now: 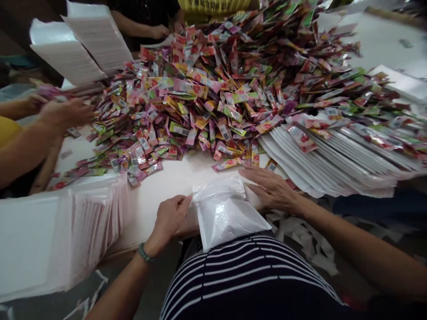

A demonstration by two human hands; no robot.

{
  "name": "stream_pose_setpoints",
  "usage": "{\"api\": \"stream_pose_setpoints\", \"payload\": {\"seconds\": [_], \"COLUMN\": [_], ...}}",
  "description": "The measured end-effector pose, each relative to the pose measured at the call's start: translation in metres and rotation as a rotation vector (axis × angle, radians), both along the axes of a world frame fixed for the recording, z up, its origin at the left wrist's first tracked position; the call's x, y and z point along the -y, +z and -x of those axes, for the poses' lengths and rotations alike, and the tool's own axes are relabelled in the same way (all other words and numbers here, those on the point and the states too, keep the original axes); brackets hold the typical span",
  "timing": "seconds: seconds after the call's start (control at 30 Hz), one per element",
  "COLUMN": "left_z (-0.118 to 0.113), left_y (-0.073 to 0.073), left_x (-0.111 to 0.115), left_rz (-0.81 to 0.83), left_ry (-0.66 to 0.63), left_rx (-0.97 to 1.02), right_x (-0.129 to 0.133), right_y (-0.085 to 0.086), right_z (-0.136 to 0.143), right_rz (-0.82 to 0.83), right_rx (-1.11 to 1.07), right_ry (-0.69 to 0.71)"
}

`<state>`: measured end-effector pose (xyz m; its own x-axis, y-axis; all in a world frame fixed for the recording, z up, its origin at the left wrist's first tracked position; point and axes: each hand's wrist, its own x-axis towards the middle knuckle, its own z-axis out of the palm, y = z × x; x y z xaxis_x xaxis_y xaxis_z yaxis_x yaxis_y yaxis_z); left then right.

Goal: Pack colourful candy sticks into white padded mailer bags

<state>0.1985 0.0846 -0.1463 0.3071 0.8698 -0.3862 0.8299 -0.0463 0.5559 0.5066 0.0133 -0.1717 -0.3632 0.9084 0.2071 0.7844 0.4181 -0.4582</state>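
Observation:
A white padded envelope [225, 213] lies at the table's front edge, its lower part against the striped clothing and its flap folded over at the top. My left hand [171, 216] pinches the upper left corner of the envelope between thumb and fingers. At the upper right corner is my right hand [271, 189], its fingers stretched out beside the flap; its thumb side is partly hidden. Just beyond the envelope spreads a large heap of colourful small sachets [200, 95].
Stacks of white envelopes stand at the left [30, 240], right [320, 164] and back left [96, 35]. Another person's hands [63, 113] hold sachets at the left; another person's hand [160, 32] is at the back. Paper strips [308, 238] hang below the table.

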Motion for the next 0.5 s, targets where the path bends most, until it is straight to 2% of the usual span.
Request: {"api": "stream_pose_setpoints", "payload": {"seconds": [0.07,0.13,0.23,0.3,0.37,0.43,0.5], "left_z": [-0.014,-0.028,-0.039,-0.042,-0.045,-0.05,-0.054], "left_y": [-0.007,-0.018,-0.029,-0.027,-0.016,0.0,0.015], "left_x": [-0.005,-0.01,-0.012,-0.011,-0.01,-0.012,-0.019], "left_rz": [0.262,0.419,0.498,0.515,0.459,0.354,0.254], "left_ry": [0.21,0.335,0.475,0.533,0.552,0.529,0.485], "left_rx": [0.168,0.342,0.585,0.731,0.824,0.873,0.888], "right_x": [-0.004,-0.007,-0.012,-0.02,-0.033,-0.047,-0.061], "right_y": [-0.001,-0.009,-0.02,-0.016,0.0,0.026,0.054], "right_z": [0.018,0.035,0.042,0.036,0.03,0.025,0.02], "right_rz": [0.101,0.284,0.458,0.459,0.38,0.296,0.37], "right_rx": [-0.059,-0.061,-0.087,-0.13,-0.159,-0.162,-0.169], "right_ry": [0.014,0.114,0.161,0.099,-0.037,-0.131,-0.027]}}
